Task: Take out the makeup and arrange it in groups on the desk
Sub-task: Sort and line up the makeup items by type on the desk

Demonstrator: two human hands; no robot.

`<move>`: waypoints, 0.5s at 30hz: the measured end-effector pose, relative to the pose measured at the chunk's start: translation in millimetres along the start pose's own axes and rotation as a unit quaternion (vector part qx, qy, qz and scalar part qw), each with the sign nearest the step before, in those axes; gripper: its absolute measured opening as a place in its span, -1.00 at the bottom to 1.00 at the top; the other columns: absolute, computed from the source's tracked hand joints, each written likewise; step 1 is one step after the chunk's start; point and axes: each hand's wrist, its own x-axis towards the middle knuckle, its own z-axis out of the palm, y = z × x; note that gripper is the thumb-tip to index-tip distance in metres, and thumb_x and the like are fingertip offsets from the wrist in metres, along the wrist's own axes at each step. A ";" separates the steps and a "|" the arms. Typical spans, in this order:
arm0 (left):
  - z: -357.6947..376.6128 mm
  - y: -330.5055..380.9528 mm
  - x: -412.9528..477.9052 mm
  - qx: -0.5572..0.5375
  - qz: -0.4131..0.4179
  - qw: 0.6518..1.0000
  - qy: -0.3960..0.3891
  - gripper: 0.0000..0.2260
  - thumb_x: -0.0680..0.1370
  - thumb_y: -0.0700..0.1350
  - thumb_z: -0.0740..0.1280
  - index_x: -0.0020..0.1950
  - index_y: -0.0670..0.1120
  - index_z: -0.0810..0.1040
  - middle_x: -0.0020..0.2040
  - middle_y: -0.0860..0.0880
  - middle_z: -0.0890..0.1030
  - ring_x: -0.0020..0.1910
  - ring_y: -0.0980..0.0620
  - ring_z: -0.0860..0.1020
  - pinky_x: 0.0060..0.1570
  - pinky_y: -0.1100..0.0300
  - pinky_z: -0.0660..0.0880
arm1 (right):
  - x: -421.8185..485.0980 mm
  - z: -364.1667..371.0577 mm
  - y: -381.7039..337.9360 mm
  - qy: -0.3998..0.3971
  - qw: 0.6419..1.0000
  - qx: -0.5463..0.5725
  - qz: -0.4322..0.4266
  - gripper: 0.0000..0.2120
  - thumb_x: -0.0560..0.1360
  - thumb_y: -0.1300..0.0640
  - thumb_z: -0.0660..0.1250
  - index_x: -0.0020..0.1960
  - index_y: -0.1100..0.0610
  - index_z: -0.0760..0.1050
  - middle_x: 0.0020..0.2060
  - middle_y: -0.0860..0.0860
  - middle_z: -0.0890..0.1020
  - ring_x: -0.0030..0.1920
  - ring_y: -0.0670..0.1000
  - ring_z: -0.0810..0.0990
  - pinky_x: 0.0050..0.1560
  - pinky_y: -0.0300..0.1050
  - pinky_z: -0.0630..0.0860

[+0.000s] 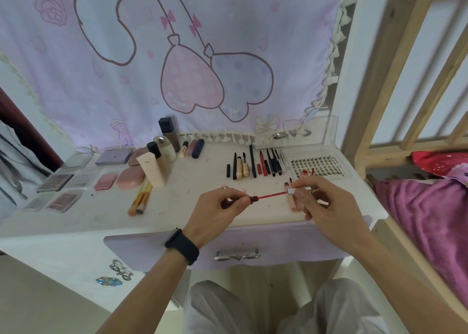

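We saw the left hand (217, 204) curled round a dark-red lip-gloss tube (253, 198), thumb & forefinger pinching it near the neck, the rest of the tube hidden in the fist. The right hand (321, 202) pinched the silver cap of the wand (273, 195) — its red stem ran level btw. the two hands, tip at the tube's mouth; we couldn't tell if it sat inside. Both hands hovered over the near edge of the desk (197, 181), above the lilac drawer (278, 242). Under the right hand's fingers a peach tube (291, 204) lay on the desk. Farther back, a row of pencils & mascaras (255, 163) lay side by side, w/ a lash tray (326, 165) just right of it. Far left — palettes (63, 181) in rows; pink compacts (121, 179), brushes (141, 199) & bottles (164, 143) stood nearer the middle.
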 end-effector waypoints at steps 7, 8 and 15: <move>-0.6 -2.1 1.2 0.003 -0.005 1.000 0.008 -0.91 0.57 -0.03 0.40 0.02 0.05 0.70 -0.15 0.11 0.64 -0.22 0.24 0.50 -0.19 0.41 0.40 | -6.9 -1.2 -2.3 0.005 0.993 -0.084 -0.080 -0.63 0.56 0.23 0.40 0.07 -0.29 0.55 0.04 -0.33 0.61 -0.12 -0.16 0.66 -0.19 -0.42 0.52; -0.4 -2.3 1.2 0.003 -0.005 1.000 0.009 -0.92 0.57 -0.03 0.40 0.01 0.08 0.69 -0.15 0.11 0.65 -0.19 0.21 0.52 -0.17 0.39 0.42 | -8.0 -1.1 -2.6 0.003 0.992 -0.095 -0.083 -0.63 0.56 0.21 0.40 0.08 -0.30 0.54 0.05 -0.33 0.61 -0.10 -0.16 0.66 -0.18 -0.43 0.52; -0.7 -3.1 1.1 0.046 0.044 0.998 0.018 -0.89 0.55 -0.04 0.43 0.02 0.18 0.66 -0.12 0.17 0.62 -0.07 0.17 0.53 -0.10 0.40 0.43 | -9.8 -1.3 -2.9 0.007 0.996 -0.087 -0.035 -0.74 0.57 0.10 0.39 0.00 -0.30 0.54 -0.17 -0.35 0.65 -0.19 -0.21 0.64 -0.20 -0.43 0.50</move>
